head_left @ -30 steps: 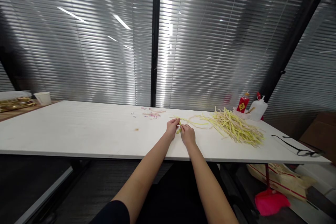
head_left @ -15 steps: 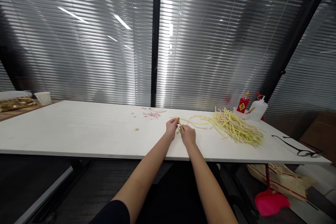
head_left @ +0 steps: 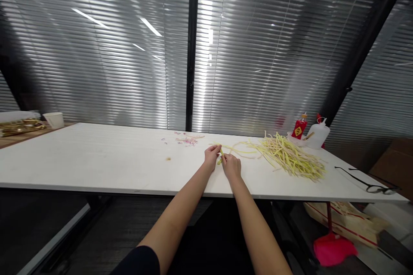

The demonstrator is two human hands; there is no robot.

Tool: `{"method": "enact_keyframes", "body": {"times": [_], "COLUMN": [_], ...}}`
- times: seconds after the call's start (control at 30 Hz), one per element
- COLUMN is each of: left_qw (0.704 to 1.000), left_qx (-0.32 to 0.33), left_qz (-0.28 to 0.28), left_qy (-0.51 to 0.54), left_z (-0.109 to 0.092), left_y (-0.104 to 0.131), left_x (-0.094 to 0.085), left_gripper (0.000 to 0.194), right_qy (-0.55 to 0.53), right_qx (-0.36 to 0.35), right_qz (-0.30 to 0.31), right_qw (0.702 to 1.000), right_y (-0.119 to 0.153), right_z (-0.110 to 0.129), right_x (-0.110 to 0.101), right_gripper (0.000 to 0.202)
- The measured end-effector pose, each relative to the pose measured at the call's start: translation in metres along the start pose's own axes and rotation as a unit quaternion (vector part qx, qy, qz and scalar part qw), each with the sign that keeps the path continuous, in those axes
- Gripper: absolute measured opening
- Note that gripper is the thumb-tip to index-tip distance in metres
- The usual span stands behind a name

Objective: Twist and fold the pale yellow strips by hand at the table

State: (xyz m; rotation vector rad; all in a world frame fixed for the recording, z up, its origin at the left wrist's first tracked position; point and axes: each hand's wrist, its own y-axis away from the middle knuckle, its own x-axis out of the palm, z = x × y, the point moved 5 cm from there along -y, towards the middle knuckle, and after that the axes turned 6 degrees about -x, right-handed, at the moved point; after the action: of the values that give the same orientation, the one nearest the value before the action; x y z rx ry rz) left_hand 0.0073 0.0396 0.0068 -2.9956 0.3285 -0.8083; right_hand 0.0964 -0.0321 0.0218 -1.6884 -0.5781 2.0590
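Head view: left hand (head_left: pixel 211 157) and right hand (head_left: pixel 231 166) close together over the tabletop (head_left: pixel 106 159), fingers (head_left: pixel 217 149) of both pinching a yellow strip (head_left: pixel 222 152) between them; exact grip too small to be sure. Strip pile (head_left: pixel 290 157) to the right, red bottle (head_left: pixel 299 129) on its far side. Pink bits (head_left: pixel 190 141) far left of hands.

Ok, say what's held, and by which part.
Left hand and right hand pinch a yellow strip, a short stretch showing between them; which end, unclear.
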Motion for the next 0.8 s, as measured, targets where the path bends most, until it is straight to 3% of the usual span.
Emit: {"method": "enact_keyframes", "body": {"times": [0.47,0.7,0.8], "left_qw": [0.999,0.993,0.987], "left_qx": [0.012,0.041,0.063], "left_qz": [0.006,0.052,0.039], "left_qy": [-0.035,-0.099,-0.141], "left_z": [-0.001,0.001,0.0], "left_y": [0.001,0.003,0.002], "left_x": [0.002,0.01,0.01], "left_gripper": [0.036,0.035,0.036], "right_qy": [0.016,-0.011,-0.066], "right_qx": [0.029,0.002,0.005], "right_qz": [0.012,0.011,-0.02], "right_qw": [0.999,1.0,0.998], "right_y": [-0.001,-0.001,0.001], "right_z": [-0.004,0.0,0.0], "right_x": [0.004,0.002,0.001], "right_gripper": [0.025,0.03,0.026]}}
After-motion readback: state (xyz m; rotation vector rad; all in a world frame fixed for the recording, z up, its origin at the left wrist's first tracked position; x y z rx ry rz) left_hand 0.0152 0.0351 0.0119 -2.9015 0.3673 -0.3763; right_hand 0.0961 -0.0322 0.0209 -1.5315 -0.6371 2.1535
